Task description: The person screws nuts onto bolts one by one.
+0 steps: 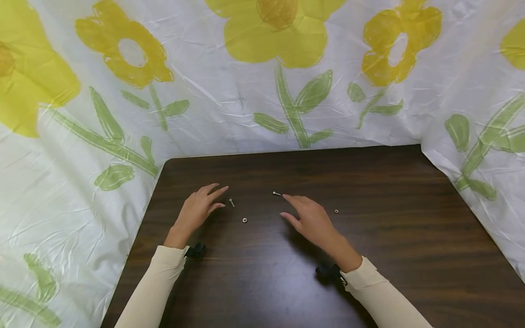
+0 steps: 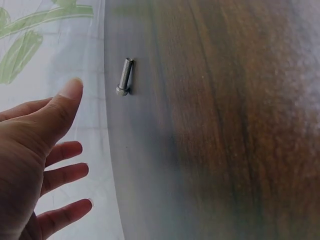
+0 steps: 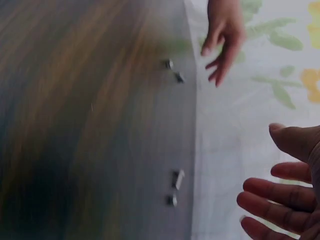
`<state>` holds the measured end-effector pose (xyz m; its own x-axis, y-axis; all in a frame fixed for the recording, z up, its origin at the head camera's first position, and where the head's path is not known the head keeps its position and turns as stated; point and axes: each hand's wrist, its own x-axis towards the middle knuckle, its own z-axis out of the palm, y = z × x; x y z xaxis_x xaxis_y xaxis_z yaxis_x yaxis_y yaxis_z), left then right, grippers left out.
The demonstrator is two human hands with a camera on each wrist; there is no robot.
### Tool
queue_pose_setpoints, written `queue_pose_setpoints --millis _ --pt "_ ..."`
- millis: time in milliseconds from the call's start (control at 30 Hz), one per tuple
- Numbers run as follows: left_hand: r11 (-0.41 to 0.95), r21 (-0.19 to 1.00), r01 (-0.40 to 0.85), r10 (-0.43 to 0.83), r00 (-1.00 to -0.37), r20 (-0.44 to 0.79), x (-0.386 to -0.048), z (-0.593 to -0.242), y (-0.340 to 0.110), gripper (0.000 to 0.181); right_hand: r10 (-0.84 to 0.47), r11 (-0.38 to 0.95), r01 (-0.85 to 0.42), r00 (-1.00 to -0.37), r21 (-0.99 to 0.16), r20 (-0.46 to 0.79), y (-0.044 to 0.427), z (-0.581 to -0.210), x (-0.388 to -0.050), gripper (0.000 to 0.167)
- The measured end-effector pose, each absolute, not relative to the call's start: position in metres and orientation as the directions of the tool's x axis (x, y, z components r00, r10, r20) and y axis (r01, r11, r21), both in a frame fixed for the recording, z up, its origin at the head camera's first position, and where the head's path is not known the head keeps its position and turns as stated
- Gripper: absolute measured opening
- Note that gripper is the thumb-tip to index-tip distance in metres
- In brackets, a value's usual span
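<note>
My left hand (image 1: 196, 210) hovers over the left part of the dark wooden table (image 1: 393, 269), fingers spread and holding nothing. Just right of its fingertips lies a small metal bolt (image 1: 231, 202). In the left wrist view this bolt (image 2: 124, 77) shows a threaded shank and a round head. A small nut (image 1: 244, 220) lies a little nearer than that bolt. Over the middle is my right hand (image 1: 312, 221), its thumb apart from its outstretched fingers. A second bolt (image 1: 276, 193) lies close to its fingertips; touching cannot be told. Another nut (image 1: 336, 211) sits to this hand's right.
A white cloth (image 1: 213, 114) with yellow flowers and green stems hangs behind the table and along both sides. Dark wrist cameras (image 1: 197, 250) are strapped on below the cream sleeves (image 1: 156, 287). The small pieces look blurred in the right wrist view.
</note>
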<state>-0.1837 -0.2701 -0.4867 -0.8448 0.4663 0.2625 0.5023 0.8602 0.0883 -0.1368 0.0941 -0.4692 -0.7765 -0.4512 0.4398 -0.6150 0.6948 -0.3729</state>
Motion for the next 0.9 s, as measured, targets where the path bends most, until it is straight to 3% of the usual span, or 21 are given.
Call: queue_pose_setpoints --millis 333,900 --pt "0.835 0.128 0.536 0.493 -0.83 0.26 -0.187 -0.488 -0.271 0.054 -0.464 0.636 -0.578 -0.816 -0.511 0.345 0.052 -0.484 -0.138 0.038" --pt "0.816 0.161 0.554 0.519 -0.827 0.215 -0.19 -0.489 -0.268 0.045 -0.507 0.672 -0.519 -0.843 -0.529 0.183 0.003 -0.499 -0.153 0.037"
